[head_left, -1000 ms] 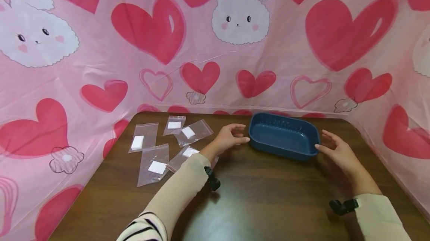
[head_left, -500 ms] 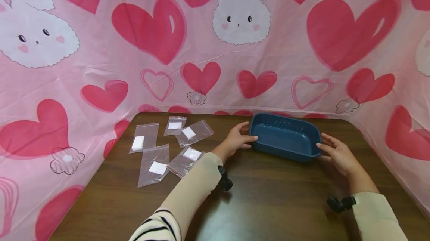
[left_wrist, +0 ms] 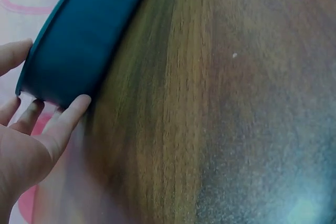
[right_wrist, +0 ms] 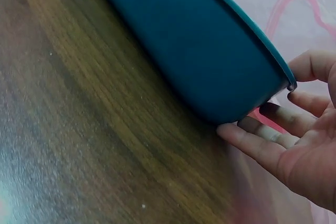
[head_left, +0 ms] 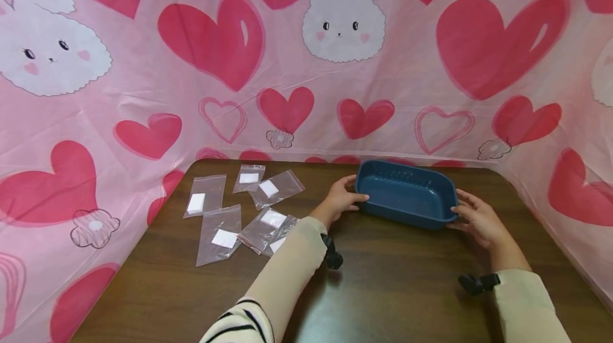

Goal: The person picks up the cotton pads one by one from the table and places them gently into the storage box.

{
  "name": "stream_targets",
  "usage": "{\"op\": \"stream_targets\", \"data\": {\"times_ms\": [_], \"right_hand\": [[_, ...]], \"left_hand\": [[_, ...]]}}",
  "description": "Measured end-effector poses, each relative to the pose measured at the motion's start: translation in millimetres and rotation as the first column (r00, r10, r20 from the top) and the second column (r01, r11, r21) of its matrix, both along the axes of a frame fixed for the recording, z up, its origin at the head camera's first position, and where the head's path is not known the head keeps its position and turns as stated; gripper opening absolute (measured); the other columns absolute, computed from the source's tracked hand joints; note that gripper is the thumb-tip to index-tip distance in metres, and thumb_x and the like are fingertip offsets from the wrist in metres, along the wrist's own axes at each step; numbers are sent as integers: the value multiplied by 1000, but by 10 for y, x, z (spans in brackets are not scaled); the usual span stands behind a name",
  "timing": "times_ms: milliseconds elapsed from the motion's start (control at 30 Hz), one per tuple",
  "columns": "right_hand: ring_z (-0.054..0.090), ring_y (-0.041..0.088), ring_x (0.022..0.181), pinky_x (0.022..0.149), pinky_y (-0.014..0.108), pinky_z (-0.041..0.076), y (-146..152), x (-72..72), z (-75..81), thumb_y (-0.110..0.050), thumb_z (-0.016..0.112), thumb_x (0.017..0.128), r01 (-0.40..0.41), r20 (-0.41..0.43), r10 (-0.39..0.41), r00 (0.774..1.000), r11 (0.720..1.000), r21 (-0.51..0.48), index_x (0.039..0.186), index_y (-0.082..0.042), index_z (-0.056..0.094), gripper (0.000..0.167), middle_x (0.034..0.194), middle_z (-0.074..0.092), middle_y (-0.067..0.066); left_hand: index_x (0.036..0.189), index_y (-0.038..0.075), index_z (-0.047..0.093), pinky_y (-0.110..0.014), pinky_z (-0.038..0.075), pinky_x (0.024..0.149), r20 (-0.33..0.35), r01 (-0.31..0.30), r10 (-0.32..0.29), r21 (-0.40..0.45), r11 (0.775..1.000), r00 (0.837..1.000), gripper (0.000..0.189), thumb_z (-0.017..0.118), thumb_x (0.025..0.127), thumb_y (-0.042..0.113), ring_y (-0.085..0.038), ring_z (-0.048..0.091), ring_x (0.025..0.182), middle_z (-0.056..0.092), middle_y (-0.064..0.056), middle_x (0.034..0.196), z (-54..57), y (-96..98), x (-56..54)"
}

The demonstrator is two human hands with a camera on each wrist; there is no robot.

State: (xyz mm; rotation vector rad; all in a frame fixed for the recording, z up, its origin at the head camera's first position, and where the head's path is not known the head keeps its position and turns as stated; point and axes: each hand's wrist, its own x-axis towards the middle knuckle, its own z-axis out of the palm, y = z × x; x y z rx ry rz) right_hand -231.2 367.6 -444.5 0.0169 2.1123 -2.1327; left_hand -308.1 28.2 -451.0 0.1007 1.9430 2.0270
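The left hand (head_left: pixel 339 198) and right hand (head_left: pixel 482 222) grip opposite ends of a blue rectangular tub (head_left: pixel 402 197), near the far edge of a wooden table (head_left: pixel 392 279); clear zip bags (head_left: pixel 221 222) lie to the left.

the blue tray (head_left: pixel 407 197) looks like smooth plastic, faintly glossy inside. beneath it, the surface (head_left: pixel 392 279) shows brown wood grain with a soft sheen. left of the tray lie thin, shiny, clear plastic bags (head_left: pixel 210 226); behind it hangs creased cloth (head_left: pixel 407 66), mostly matt.
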Motion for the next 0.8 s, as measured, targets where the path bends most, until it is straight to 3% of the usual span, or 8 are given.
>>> {"op": "stream_targets", "data": {"times_ms": [300,400,467,667,800], "right_hand": [[65,11,92,76,44,57,-61,-3,36,-10,54,100,6,8,-7,1000,999,50,153,-1,12,68,149,13,33],[65,9,92,76,43,57,-77,2,39,-10,54,100,8,-2,-8,1000,998,58,153,-3,15,66,148,17,32],[64,7,93,75,42,57,-84,9,43,-11,54,100,9,-10,-8,1000,999,49,153,-5,19,64,144,28,26],[64,8,94,74,44,57,-112,38,45,-7,55,99,-20,-54,19,998,1000,-19,149,-7,28,57,119,54,-11],[66,11,90,71,44,58,-147,60,39,-3,55,98,-30,-80,26,996,998,-50,144,-9,35,50,109,59,-18]], "left_hand": [[141,7,46,-46,57,76,17,-8,7,46,999,1000,71,79,78,-2,-26,66,93,52,-16,134,30,-73,65],[142,7,45,-46,57,76,10,8,-9,49,999,1000,73,80,78,-1,-26,66,93,52,-17,135,49,-117,82],[143,8,44,-45,57,76,-3,24,-24,44,999,1000,74,80,78,0,-26,66,95,51,-17,136,65,-152,93],[144,12,43,-48,57,77,-24,59,-59,32,998,998,78,81,77,2,-27,62,106,50,-14,139,90,-262,149],[144,13,42,-49,56,77,-20,56,-54,55,997,998,78,81,77,2,-29,60,110,50,-14,139,67,-317,199]]}}
